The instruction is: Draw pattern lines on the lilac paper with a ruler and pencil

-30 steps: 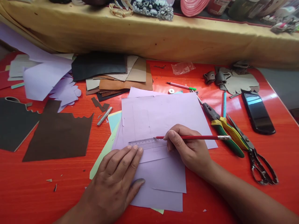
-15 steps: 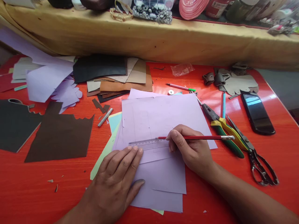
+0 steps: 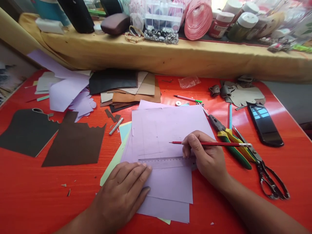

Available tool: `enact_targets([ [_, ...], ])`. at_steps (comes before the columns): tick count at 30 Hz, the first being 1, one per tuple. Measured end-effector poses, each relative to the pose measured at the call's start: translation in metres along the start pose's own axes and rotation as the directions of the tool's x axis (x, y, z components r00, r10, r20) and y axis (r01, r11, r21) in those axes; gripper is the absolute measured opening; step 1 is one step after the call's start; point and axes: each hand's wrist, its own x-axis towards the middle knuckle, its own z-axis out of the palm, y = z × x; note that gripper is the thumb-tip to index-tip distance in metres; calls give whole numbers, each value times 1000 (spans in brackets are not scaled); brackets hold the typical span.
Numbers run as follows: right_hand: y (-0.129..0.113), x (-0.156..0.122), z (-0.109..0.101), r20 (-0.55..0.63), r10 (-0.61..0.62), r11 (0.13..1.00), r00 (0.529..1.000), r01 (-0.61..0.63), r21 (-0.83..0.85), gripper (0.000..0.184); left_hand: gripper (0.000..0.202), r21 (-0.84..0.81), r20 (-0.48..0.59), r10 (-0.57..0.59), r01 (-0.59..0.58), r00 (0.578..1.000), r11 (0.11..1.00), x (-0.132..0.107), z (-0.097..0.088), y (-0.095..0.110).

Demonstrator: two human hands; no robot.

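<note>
A sheet of lilac paper (image 3: 175, 120) with thin pencil lines tops a stack of lilac, green and blue sheets. Across its lower part lies a clear ruler (image 3: 165, 163). My left hand (image 3: 124, 187) rests flat with fingers stretched out, the fingertips on the ruler's left end. In my right hand (image 3: 208, 159) a red pencil (image 3: 226, 143) is pinched almost level, its tip pointing left over the sheet above the ruler. That hand's lower edge covers the ruler's right end. Whether the pencil tip touches the paper I cannot tell.
Pliers (image 3: 229, 143), scissors (image 3: 270, 175) and a phone (image 3: 265, 125) lie on the right. Leather pieces (image 3: 75, 143) and cut lilac paper (image 3: 63, 92) are on the left, with stacked leather (image 3: 114, 79) behind. A cloth-covered shelf (image 3: 156, 58) holding jars spans the back.
The ruler has slid down the sheet under my left hand, baring a pencil line above it. The pencil tip has left the ruler's edge. The view has tilted up slightly.
</note>
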Motion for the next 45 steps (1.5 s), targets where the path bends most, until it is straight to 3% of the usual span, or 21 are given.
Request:
enact_targets([
  [16, 11, 8, -2, -8, 51, 999, 999, -51, 18, 53, 17, -128, -57, 62, -69, 996, 989, 3, -1, -3],
  [26, 14, 16, -4, -26, 97, 989, 995, -93, 111, 54, 18, -149, -51, 62, -69, 997, 986, 2, 0, -3],
  [45, 9, 13, -7, 10, 126, 984, 992, -126, 128, 52, 25, -158, -49, 39, -47, 998, 986, 3, -4, -3],
])
